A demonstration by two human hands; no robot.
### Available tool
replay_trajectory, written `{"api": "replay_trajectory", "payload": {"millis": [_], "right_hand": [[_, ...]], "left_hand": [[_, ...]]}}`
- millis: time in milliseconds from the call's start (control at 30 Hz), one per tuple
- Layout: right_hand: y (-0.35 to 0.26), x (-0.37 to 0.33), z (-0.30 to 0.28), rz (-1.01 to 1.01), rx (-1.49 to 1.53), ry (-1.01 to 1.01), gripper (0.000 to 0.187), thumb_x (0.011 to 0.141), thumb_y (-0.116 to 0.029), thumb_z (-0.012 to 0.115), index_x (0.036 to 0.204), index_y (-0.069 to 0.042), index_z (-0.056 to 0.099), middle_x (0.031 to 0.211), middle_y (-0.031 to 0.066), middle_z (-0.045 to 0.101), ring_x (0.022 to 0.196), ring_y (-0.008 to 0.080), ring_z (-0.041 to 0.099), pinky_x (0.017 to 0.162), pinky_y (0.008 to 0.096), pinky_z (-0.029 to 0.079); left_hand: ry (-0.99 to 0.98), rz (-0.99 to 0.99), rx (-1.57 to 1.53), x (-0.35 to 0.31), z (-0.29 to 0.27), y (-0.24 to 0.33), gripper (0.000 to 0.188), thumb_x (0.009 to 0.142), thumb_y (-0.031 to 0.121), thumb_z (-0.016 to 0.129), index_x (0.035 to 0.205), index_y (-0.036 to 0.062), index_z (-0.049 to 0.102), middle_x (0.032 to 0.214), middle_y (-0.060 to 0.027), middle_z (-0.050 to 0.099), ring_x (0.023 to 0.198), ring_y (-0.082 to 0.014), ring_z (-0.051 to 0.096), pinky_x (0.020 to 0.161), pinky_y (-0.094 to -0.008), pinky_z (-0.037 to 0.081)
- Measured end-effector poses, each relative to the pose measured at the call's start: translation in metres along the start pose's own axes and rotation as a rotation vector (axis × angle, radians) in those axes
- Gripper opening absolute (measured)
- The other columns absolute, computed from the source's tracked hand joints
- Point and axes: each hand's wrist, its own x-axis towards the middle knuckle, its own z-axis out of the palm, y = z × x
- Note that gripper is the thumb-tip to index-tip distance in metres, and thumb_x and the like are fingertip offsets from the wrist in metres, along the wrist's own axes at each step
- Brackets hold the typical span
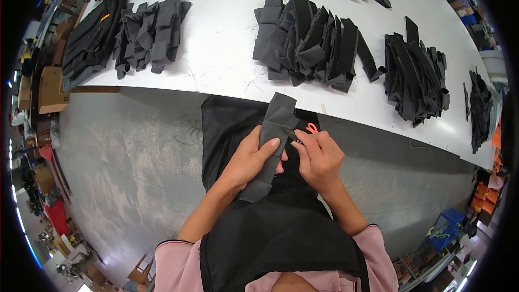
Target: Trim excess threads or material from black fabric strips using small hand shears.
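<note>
Over my lap, close to the table's front edge, my left hand (252,158) is closed around a dark grey fabric strip (277,115), thumb on top and fingertips behind it. The strip slants from upper right to lower left, with stitched folds across it. My right hand (320,158) pinches small dark thread snips (291,134), mostly hidden by the fingers. Their pointed tip lies against the strip's right edge. An orange loop (312,128) shows just above the right fingers; whether it is joined to the snips I cannot tell. Beneath both hands spreads my black apron (281,232).
On the white table (221,49) lie a middle pile of dark strips (303,41), a right pile (415,76), a left pile (154,35) and black pieces (94,41) beside it. Loose threads are scattered there. A cardboard box (53,89) stands at far left, a blue crate (446,229) at lower right.
</note>
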Motion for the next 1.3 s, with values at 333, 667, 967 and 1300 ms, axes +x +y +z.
{"api": "replay_trajectory", "payload": {"millis": [333, 667, 967, 1300], "right_hand": [[0.004, 0.007, 0.014, 0.513, 0.700, -0.103, 0.022, 0.072, 0.003, 0.069, 0.091, 0.000, 0.059, 0.080, 0.0034, 0.047, 0.065, 0.0092, 0.049, 0.056, 0.0227, 0.042], [-0.016, -0.010, 0.031, 0.391, 0.641, -0.074, 0.021, 0.065, 0.009, 0.070, 0.082, -0.002, 0.063, 0.069, 0.0041, 0.046, 0.057, 0.0113, 0.046, 0.048, 0.0239, 0.036], [-0.027, 0.014, 0.007, 0.058, 0.430, -0.098, 0.040, 0.060, 0.014, 0.058, 0.096, -0.003, 0.066, 0.075, 0.0089, 0.061, 0.061, 0.0193, 0.059, 0.052, 0.0246, 0.044], [-0.015, 0.031, 0.000, 0.304, 0.481, -0.315, 0.020, 0.074, -0.007, 0.069, 0.092, -0.006, 0.060, 0.083, 0.0053, 0.058, 0.064, 0.0191, 0.060, 0.056, 0.0292, 0.047]], "left_hand": [[0.007, 0.062, 0.048, 0.010, -0.002, -0.010, 0.029, 0.096, 0.018, 0.049, 0.116, -0.0010, 0.042, 0.089, -0.0090, 0.061, 0.063, -0.0125, 0.060, 0.060, -0.0239, 0.050], [0.111, 0.017, -0.108, 0.000, -0.006, -0.030, 0.045, 0.093, 0.038, 0.054, 0.115, 0.0014, 0.040, 0.097, -0.0111, 0.058, 0.071, -0.0146, 0.061, 0.063, -0.0281, 0.052], [0.172, 0.256, 0.211, 0.011, -0.018, -0.050, 0.029, 0.094, 0.024, 0.053, 0.109, 0.0011, 0.044, 0.094, -0.0120, 0.062, 0.073, -0.0124, 0.062, 0.059, -0.0270, 0.052], [0.078, 0.029, -0.135, -0.001, -0.014, -0.019, 0.022, 0.094, 0.010, 0.051, 0.110, -0.0014, 0.041, 0.097, -0.0138, 0.060, 0.075, -0.0179, 0.067, 0.062, -0.0272, 0.054]]}}
